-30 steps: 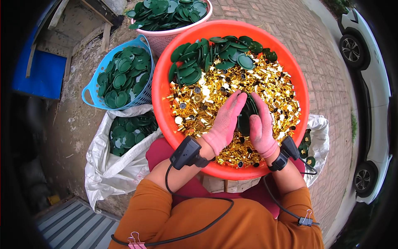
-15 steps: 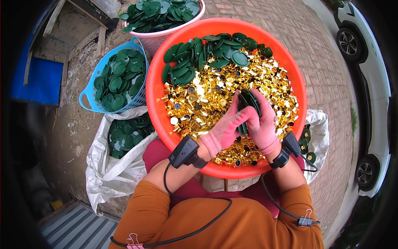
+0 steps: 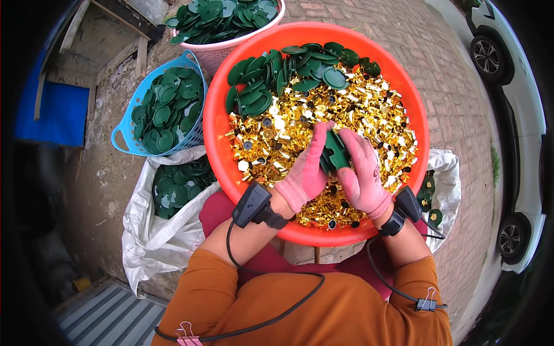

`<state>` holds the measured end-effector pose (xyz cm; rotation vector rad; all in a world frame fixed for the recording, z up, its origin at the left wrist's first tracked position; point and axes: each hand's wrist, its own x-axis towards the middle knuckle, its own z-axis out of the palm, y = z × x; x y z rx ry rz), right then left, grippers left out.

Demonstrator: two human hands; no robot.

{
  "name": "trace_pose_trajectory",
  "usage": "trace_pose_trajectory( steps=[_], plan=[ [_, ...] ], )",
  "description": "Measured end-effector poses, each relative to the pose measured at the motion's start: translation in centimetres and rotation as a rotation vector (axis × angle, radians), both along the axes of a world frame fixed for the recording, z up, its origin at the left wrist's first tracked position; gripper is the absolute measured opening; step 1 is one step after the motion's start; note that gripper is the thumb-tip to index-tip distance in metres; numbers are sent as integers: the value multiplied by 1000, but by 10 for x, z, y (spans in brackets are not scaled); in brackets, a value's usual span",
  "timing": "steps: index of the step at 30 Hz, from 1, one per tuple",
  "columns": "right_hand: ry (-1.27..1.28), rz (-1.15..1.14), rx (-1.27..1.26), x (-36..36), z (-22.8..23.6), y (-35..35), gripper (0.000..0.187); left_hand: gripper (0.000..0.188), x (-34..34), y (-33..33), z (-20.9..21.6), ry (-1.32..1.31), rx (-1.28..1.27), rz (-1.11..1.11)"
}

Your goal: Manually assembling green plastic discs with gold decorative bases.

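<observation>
My left hand [image 3: 307,173] and my right hand [image 3: 365,179], both in pink gloves, press a small stack of green plastic discs [image 3: 334,153] between them. The stack stands on edge, and a notch shows in the nearest disc. My palms and fingers hide parts of it. Both hands are over a large orange-red basin [image 3: 420,115]. Small shiny gold pieces [image 3: 277,141] with dark round ends fill most of the basin. Along its far left side lies a heap of loose green discs [image 3: 254,86].
At the left is a blue basket [image 3: 128,118] of green discs, with a pink basket [image 3: 213,60] of them behind. White sacks [image 3: 156,254] holding more discs flank the basin. A white car [image 3: 522,132] is parked at the far right. Black cables run along both my arms.
My hands have spread somewhat apart around the discs, and the right thumb has moved down. The stack has turned, so a disc's flat, notched face now shows.
</observation>
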<state>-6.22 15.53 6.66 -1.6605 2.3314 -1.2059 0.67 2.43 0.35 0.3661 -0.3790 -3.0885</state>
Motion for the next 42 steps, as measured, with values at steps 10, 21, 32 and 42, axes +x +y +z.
trace_pose_trajectory(
  steps=[10, 21, 32, 42],
  plan=[
    [-97, -139, -175, 3, -12, 3, 57, 55, 5, -2, 13, 130, -106, -37],
    [172, -47, -11, 12, 3, 7, 49, 62, 10, -3, 10, 222, -26, -100],
    [17, 57, -211, 20, 5, 6, 53, 66, 25, -15, 31, 219, -40, -96],
    [-180, -593, 147, -65, -21, 40, 43, 66, 24, -33, 44, 247, -289, -41]
  ],
)
